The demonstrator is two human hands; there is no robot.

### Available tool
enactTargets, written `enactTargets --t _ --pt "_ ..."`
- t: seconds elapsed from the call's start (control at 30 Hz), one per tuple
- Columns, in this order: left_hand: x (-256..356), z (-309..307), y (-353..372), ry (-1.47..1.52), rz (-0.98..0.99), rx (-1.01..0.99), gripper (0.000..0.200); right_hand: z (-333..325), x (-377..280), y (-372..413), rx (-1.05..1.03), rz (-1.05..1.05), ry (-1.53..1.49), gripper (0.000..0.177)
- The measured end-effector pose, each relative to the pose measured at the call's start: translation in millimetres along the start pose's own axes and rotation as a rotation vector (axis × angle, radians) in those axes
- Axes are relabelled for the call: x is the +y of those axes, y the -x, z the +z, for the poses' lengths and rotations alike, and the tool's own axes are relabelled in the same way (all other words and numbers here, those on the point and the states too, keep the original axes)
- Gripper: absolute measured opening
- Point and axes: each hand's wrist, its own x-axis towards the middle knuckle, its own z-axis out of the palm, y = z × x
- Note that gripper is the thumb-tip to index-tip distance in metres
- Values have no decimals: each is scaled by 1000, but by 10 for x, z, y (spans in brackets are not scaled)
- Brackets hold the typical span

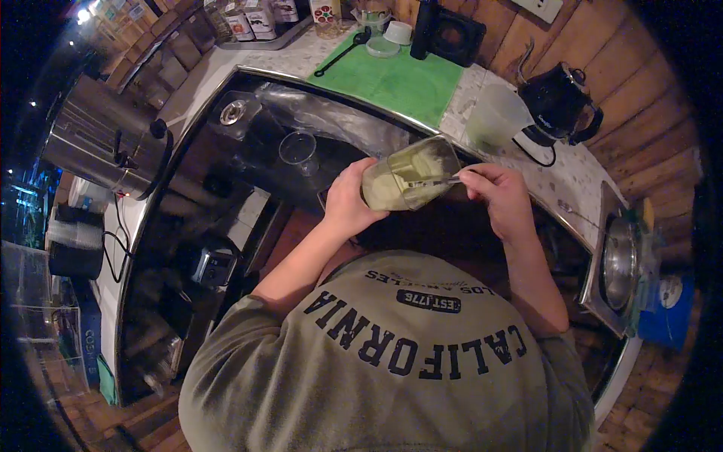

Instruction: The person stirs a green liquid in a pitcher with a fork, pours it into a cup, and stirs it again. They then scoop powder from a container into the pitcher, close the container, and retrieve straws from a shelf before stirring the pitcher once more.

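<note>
My left hand (351,199) is wrapped round a clear jar (376,175) that is tilted in front of my chest. Pale yellow-green contents (390,190) cover the inside of the jar, powdery or creamy in look. In the fingers of my right hand (500,199) is the handle end of a metal spoon (438,181), pinched between thumb and fingertips. The spoon reaches across the jar's mouth, its far end among the pale contents. Below and left of the jar, a clear cup (299,151) stands on the dark surface.
Along the back counter lies a green mat (410,84) bearing a black spoon (343,54) and a white lid (398,32). A frosted pitcher (493,120) and black kettle (559,105) stand to its right. A metal urn (105,135) is at left, a steel bowl (620,260) far right.
</note>
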Motion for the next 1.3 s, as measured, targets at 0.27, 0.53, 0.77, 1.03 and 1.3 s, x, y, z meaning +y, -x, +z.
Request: enactTargets --t 0.27,0.53,0.77,1.03,1.3 --pt "46 -5 20 65 -36 68 85 -128 337 30 158 -30 3 19" --pt "92 -37 -6 31 -72 36 90 -156 387 97 189 -48 -20 18" --pt "95 -46 -5 24 -111 -12 94 -184 425 98 198 -6 -76 18" --pt "103 1 28 44 -59 72 86 -201 518 75 187 115 -315 13" --pt "98 52 24 99 -60 89 91 -358 478 29 191 220 -581 8"
